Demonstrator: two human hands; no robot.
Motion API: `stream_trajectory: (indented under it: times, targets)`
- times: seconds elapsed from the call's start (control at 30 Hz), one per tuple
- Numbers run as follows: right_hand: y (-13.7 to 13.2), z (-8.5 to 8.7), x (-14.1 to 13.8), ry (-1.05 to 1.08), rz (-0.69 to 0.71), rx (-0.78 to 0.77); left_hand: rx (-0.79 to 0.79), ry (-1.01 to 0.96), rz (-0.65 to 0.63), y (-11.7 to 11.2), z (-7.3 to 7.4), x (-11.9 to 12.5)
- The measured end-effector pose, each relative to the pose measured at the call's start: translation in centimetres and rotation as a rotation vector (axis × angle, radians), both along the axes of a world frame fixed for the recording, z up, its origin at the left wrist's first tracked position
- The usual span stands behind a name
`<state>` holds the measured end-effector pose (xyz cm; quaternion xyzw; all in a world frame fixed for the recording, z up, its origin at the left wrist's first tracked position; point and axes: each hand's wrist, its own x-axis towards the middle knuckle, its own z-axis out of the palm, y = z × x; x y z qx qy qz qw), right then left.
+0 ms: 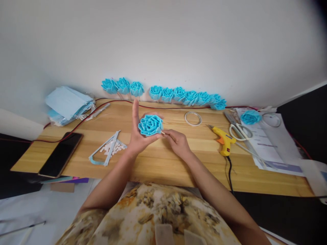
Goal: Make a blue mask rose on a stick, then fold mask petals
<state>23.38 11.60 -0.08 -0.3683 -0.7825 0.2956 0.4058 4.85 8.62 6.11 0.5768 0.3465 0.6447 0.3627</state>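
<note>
A blue artificial flower (150, 125) with layered petals is held over the middle of the table, its face turned up towards me. My left hand (138, 137) cups it from the left, the thumb running under the petals and one finger pointing up; the other fingers are mostly hidden behind the bloom. At the flower's lower right, my right hand (177, 141) pinches a thin pale stem (162, 132) between thumb and fingers. Most of that stem is out of sight.
Similar blue flowers (178, 94) lean along the wall. Left are face masks (66, 103), a phone (61, 154) and cut strips with white scraps (109, 148). Right are a tape ring (193, 118), a yellow glue gun (224, 139), scissors (240, 131) and another flower (250, 117) on papers.
</note>
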Motion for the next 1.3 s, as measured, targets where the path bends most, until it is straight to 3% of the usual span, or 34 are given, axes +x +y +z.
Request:
stream_trajectory:
  times: [0.23,0.67,0.87,1.07,1.3]
  targets:
    - [0.0,0.2,-0.1,0.043,-0.007,-0.03,-0.065,0.002,0.01,0.3,-0.2,0.3]
    - [-0.1,0.1,0.0,0.016,0.056,-0.007,0.1,0.074,-0.169,1.2,-1.1,-1.0]
    - [0.1,-0.4,-0.1,-0.022,0.05,-0.01,0.075,0.049,-0.064,0.9,-1.8,-0.8]
    - [0.2,-0.6,0.1,-0.047,-0.005,-0.041,0.155,0.08,-0.112,1.0,-1.2,-0.5]
    - [0.2,-0.5,0.1,-0.069,0.014,-0.012,0.131,0.059,-0.153,1.2,-1.1,-1.1]
